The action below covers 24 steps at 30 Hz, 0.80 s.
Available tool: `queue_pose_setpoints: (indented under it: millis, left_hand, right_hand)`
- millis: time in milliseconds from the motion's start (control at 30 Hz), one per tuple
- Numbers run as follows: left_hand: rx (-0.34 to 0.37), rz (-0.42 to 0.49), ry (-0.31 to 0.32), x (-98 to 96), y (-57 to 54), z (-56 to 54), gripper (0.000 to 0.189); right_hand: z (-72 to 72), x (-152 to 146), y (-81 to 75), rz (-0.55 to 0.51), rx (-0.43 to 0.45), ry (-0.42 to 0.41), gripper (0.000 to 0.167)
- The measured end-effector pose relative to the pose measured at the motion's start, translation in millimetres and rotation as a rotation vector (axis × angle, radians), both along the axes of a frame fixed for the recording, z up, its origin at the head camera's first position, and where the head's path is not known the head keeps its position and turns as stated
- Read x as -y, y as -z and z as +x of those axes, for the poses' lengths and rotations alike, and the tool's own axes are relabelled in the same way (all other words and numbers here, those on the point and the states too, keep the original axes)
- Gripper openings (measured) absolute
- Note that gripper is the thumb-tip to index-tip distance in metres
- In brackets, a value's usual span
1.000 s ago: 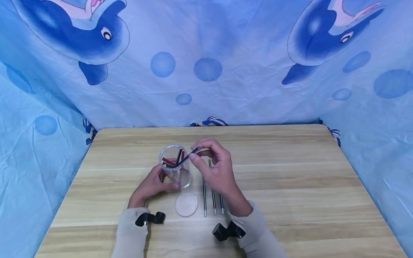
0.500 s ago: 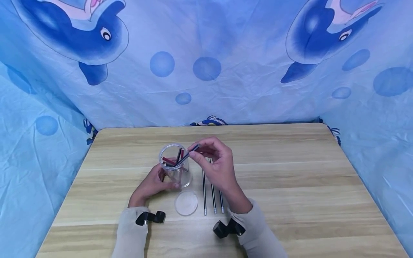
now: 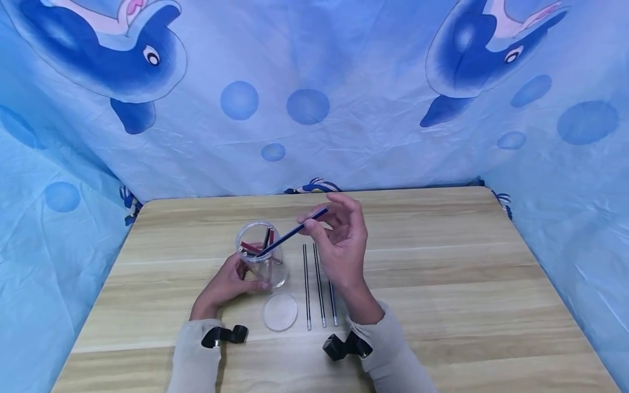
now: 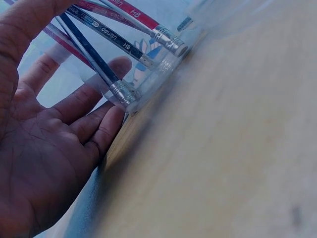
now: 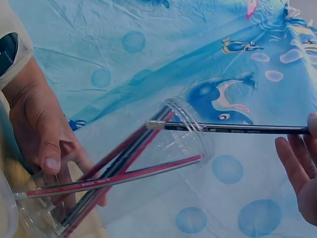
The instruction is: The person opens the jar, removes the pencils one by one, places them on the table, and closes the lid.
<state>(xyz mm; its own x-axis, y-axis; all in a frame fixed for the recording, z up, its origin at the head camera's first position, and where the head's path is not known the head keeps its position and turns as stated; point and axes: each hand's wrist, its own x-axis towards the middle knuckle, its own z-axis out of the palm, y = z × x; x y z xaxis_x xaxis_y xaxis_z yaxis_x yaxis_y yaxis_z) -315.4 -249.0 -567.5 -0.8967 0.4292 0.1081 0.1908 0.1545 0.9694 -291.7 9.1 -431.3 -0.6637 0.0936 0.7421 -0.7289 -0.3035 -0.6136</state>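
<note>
My left hand grips a clear plastic jar low on its side, keeping it on the table. Several red and dark pencils lean inside; their metal-banded eraser ends show at the bottom in the left wrist view, one on a red pencil. Up and right of the jar, my right hand pinches a dark pencil near one end between thumb and fingers. That pencil slants down to the jar, and in the right wrist view its eraser end is just within the jar's mouth.
A round clear lid lies flat in front of the jar. Three dark pencils, among them the leftmost pencil, lie side by side on the wooden table, partly under my right arm. A blue dolphin-print curtain hangs behind.
My right hand has moved up and to the right, drawing the dark pencil much farther out of the jar. My left hand has kept its hold on the jar.
</note>
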Motion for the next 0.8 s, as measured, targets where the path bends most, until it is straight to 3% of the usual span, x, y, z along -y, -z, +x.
queue_pose_setpoints:
  millis: [300,533,800]
  left_hand:
    - [-0.012,-0.01,0.006,-0.8,-0.8,-0.3,0.076]
    - [0.005,-0.009,-0.003,-0.7,0.6,0.0,0.076]
    - [-0.005,0.004,0.012,-1.3,2.2,-2.5,0.075]
  right_hand:
    - [-1.0,-9.8,-3.2,-0.101,-0.103,0.054,0.05]
    - [-3.5,-20.2,-6.1,-0.169,-0.148,0.097,0.044]
    - [-7.6,-40.6,-11.4,-0.215,-0.181,0.2,0.039]
